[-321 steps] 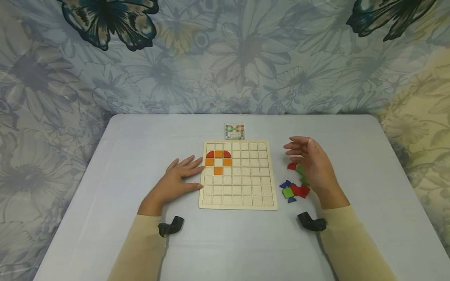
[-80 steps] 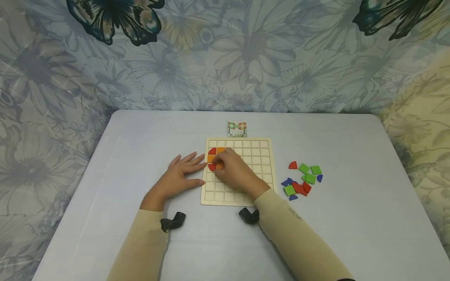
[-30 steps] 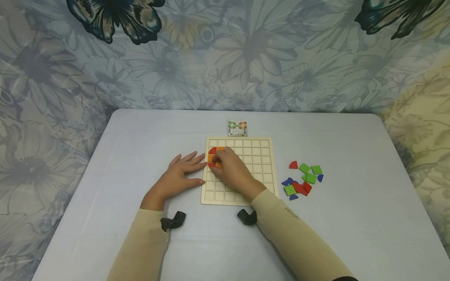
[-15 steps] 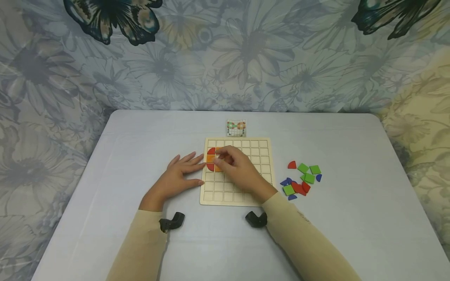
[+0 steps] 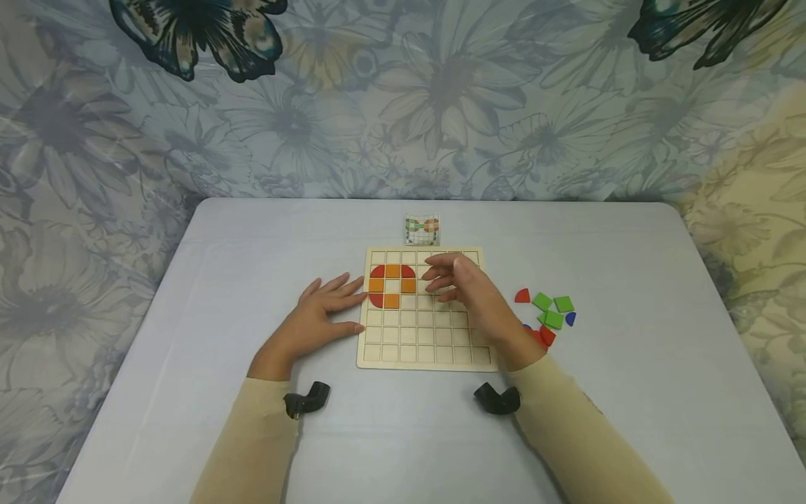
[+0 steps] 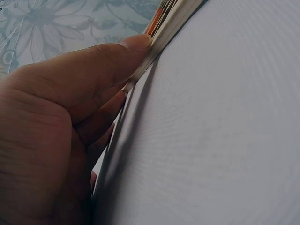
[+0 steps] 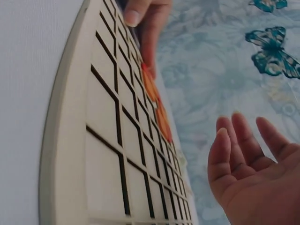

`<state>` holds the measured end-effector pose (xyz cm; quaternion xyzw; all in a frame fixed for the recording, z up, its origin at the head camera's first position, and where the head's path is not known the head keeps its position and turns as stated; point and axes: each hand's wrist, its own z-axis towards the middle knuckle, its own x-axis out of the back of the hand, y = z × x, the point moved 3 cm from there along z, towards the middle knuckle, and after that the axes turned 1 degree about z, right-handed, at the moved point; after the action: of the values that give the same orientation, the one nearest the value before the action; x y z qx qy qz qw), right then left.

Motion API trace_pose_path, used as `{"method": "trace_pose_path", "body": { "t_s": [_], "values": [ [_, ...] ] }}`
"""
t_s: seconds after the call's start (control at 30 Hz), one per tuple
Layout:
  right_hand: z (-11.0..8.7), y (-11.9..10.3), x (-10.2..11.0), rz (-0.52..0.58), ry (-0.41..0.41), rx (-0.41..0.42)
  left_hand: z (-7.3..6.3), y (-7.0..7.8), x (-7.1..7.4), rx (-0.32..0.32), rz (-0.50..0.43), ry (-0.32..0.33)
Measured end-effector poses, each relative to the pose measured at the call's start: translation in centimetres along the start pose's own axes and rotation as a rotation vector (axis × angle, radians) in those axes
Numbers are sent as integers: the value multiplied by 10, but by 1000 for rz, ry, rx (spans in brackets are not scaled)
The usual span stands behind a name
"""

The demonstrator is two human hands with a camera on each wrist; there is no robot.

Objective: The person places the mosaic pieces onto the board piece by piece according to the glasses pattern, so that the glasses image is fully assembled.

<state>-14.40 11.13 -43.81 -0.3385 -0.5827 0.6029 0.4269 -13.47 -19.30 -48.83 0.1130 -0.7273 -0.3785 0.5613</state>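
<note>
My left hand (image 5: 317,318) lies with fingers spread on the table, thumb and fingertips at the left edge of a wooden grid board (image 5: 434,353). In the left wrist view its thumb (image 6: 138,42) touches the board's side. My right hand (image 5: 475,294) hovers over the board's right half, fingers loosely bent and holding nothing. In the board's upper left, red quarter-circle tiles (image 5: 376,301) and orange square tiles (image 5: 392,301) form part of a ring around a bare cell. The right wrist view shows my right palm (image 7: 258,187) turned up beside the grid.
Right of the board lie loose green squares (image 5: 553,320), a red quarter-circle (image 5: 522,296), more red pieces (image 5: 546,336) and a blue piece (image 5: 570,319). My right wrist hides part of this pile. A small pattern card (image 5: 422,229) lies behind the board.
A red quarter-circle has been added to the ring's lower left corner since the oldest frame. My right hand has lifted off the tiles, moved right and loosened its fingers. My left hand stays put.
</note>
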Motion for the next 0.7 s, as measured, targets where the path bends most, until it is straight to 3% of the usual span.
{"method": "trace_pose_path", "body": {
  "t_s": [0.4, 0.7],
  "values": [
    [-29, 2, 42, 113, 11, 94, -1, 0, 0, -8, -13, 0],
    [-45, 12, 78, 97, 156, 53, 0, -2, 0, -4, -8, 5]
  ]
}}
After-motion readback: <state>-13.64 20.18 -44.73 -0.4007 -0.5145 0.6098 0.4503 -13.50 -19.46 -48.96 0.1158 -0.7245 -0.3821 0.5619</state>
